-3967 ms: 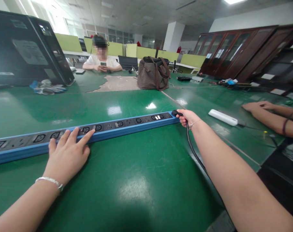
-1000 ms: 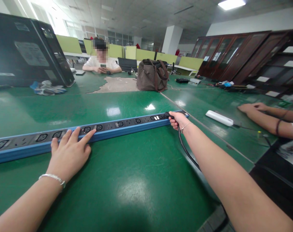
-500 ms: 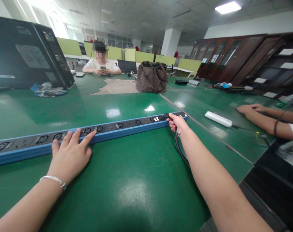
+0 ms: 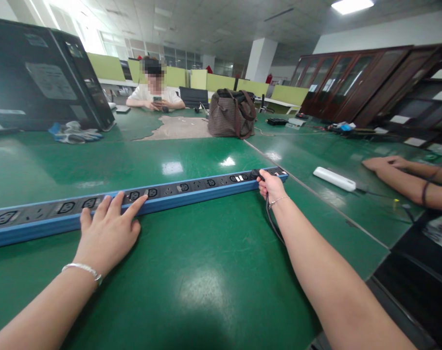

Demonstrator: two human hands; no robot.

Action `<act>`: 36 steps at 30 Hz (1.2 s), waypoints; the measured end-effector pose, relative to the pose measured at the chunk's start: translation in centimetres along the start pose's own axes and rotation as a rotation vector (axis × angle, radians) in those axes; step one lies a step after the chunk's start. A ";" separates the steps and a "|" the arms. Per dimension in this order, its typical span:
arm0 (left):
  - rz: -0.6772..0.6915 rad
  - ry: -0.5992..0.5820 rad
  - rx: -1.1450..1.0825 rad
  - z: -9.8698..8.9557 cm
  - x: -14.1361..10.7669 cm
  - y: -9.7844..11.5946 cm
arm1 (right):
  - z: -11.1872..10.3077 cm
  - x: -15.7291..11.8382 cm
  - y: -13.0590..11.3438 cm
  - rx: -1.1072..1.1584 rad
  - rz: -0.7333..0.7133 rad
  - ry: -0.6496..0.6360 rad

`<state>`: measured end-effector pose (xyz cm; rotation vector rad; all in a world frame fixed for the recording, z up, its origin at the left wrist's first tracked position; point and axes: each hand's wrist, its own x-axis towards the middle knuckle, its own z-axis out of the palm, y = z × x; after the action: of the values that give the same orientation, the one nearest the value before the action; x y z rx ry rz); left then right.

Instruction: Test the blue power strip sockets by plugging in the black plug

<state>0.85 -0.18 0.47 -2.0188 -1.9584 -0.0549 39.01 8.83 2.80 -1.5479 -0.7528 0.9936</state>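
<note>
A long blue power strip [image 4: 191, 195] with a row of black sockets lies across the green table [image 4: 191, 257], rising toward the right. My left hand [image 4: 109, 231] rests on its left part, fingers spread over the sockets and the near edge. Near the strip's right end my right hand [image 4: 271, 185] is closed on a black plug [image 4: 256, 174], which sits at a socket; how deep it is in cannot be made out. From that hand a black cable [image 4: 274, 223] hangs down and passes behind my right forearm.
A white power strip [image 4: 333, 179] lies right, near another person's arms [image 4: 399, 177]. Behind are a brown bag [image 4: 230, 114], gloves [image 4: 75, 132], a large black cabinet [image 4: 34, 82] and a seated person holding a phone [image 4: 157, 99].
The view has shifted slightly, moving most things a little to the right in the picture. Both hands keep their places on the strip and plug.
</note>
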 end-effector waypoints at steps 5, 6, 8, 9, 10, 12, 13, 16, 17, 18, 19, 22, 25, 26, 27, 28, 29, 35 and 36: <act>0.009 0.009 -0.011 0.1 -0.1 0.0 | 0.1 -0.4 0.1 0.056 0.005 0.008; 0.007 0.009 -0.012 0.1 -0.1 0.0 | 0.2 -0.3 0.2 0.067 0.006 0.007; 0.003 0.006 -0.010 0.1 -0.1 0.0 | 0.4 -0.2 0.5 0.064 -0.013 0.022; 0.002 0.002 -0.007 0.1 -0.1 0.0 | 0.6 -0.1 0.6 0.036 -0.032 0.049; 0.002 -0.001 -0.006 0.1 -0.1 0.0 | 0.7 0.0 0.6 -0.012 -0.050 0.087; 0.004 -0.005 -0.007 0.1 -0.1 0.0 | 0.6 0.1 0.3 -0.103 -0.080 0.160; 0.004 -0.004 -0.008 0.1 -0.1 0.0 | 0.3 0.0 -0.2 -0.107 -0.096 0.165; 0.008 -0.005 -0.020 0.2 -0.1 -0.1 | -1.2 -0.8 -2.3 0.097 -0.180 0.031; 0.008 -0.005 -0.023 0.2 -0.1 -0.1 | -1.8 -1.2 -3.1 0.179 -0.219 -0.005; 0.007 -0.004 -0.025 0.2 -0.1 -0.1 | -2.2 -1.7 -3.8 0.232 -0.240 -0.026; 0.007 -0.001 -0.026 0.1 -0.1 -0.1 | -2.4 -2.3 -4.3 0.254 -0.229 -0.053; 0.009 0.013 -0.030 0.1 -0.1 0.0 | -1.3 -3.7 -4.5 0.297 -0.069 -0.143; 0.018 0.019 -0.045 -0.1 -0.2 0.0 | 1.8 -4.9 -3.1 0.355 0.106 -0.251; 0.017 0.019 -0.051 -0.1 -0.2 0.0 | 2.8 -5.2 -2.6 0.344 0.143 -0.286; 0.015 0.016 -0.058 -0.1 -0.2 0.0 | 3.9 -5.5 -2.2 0.324 0.162 -0.300; 0.013 0.013 -0.066 -0.2 -0.1 0.0 | 4.7 -5.8 -1.9 0.305 0.161 -0.300; 0.012 0.012 -0.073 -0.2 -0.1 0.0 | 5.4 -6.0 -1.6 0.286 0.158 -0.296; 0.023 0.047 -0.098 0.1 -0.1 -0.1 | 7.2 -6.4 -1.3 0.204 0.204 -0.246; 0.027 0.057 -0.100 0.2 -0.1 -0.1 | 7.3 -6.4 -1.3 0.192 0.206 -0.239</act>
<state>0.74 -0.27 0.24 -2.0817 -1.9286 -0.2061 29.69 6.77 4.99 -1.3729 -0.6479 1.3807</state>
